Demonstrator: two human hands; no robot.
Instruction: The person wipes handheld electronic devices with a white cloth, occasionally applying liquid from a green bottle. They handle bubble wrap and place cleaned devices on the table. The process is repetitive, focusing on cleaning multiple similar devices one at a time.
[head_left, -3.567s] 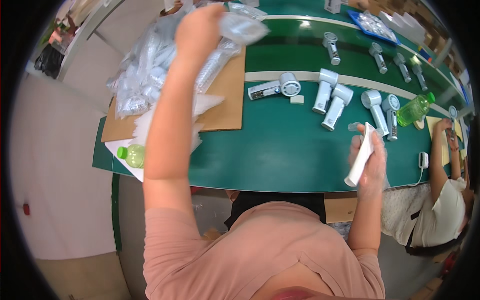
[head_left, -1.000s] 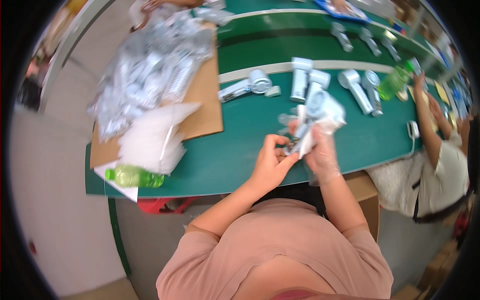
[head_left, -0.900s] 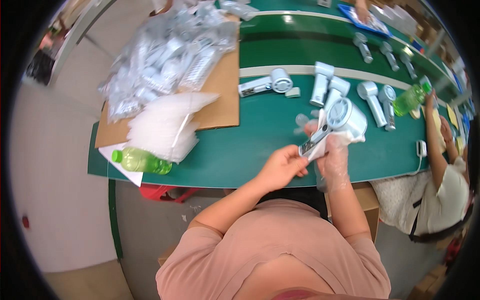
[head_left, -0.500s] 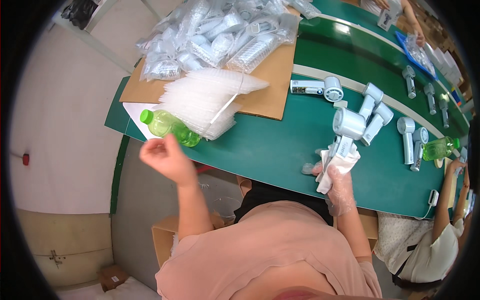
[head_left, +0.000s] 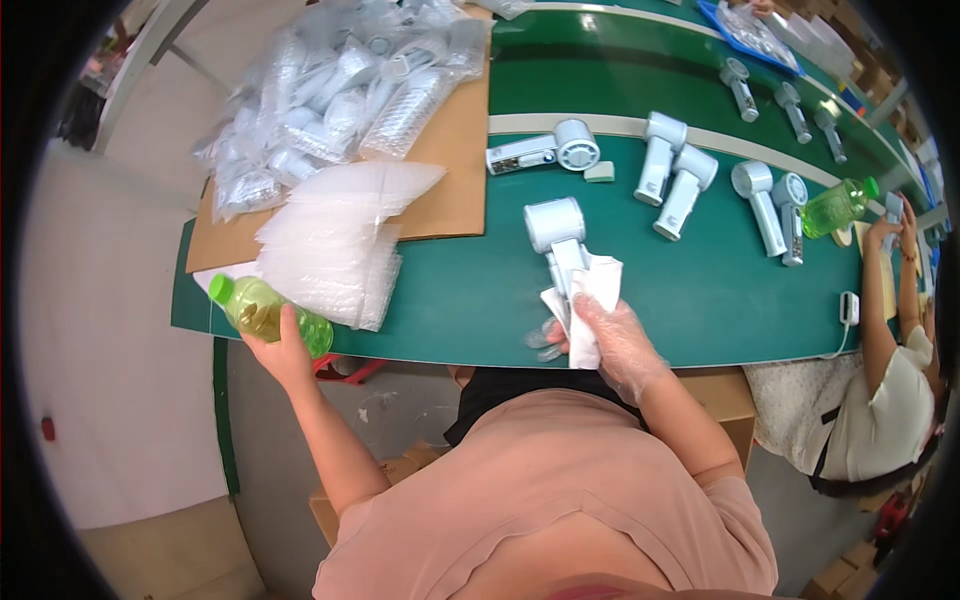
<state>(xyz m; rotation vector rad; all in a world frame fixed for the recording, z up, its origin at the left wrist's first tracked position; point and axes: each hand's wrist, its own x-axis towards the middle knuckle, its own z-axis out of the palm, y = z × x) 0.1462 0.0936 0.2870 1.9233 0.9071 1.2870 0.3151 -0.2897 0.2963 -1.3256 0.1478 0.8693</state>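
1. Gripping, right hand point(head_left: 612, 335): clear glove, fingers closed over a white cloth point(head_left: 597, 290) and a fan point(head_left: 555, 222) by its handle.
2. Fan sits right of the cardboard point(head_left: 440, 195), toward the body, head pointing away. Whether it touches the table point(head_left: 450, 300), cannot tell.
3. Left hand point(head_left: 283, 355), bare: thumb on the near side of a green bottle point(head_left: 265, 297), fingers apparently behind it, dimly showing through. Reads as a hold; firmness unclear. Bottle tilted, off the cardboard's near-left corner, cap on.
4. Handling, my judgement: keep cloth between glove and handle, since thin plastic may slip. Support the top-heavy head. Squeeze the bottle lightly and keep it well away from the fan.
5. Pouches point(head_left: 325, 240), clear and stacked, overlap the cardboard's near edge. Wrapped fans point(head_left: 320, 120) heap upon it.
6. Five loose fans point(head_left: 660, 160) lie right of the cardboard; a small white block point(head_left: 600, 172) beside the nearest.
7. Far right of the cardboard: second bottle point(head_left: 835, 208), then a co-worker's hands point(head_left: 885, 235).
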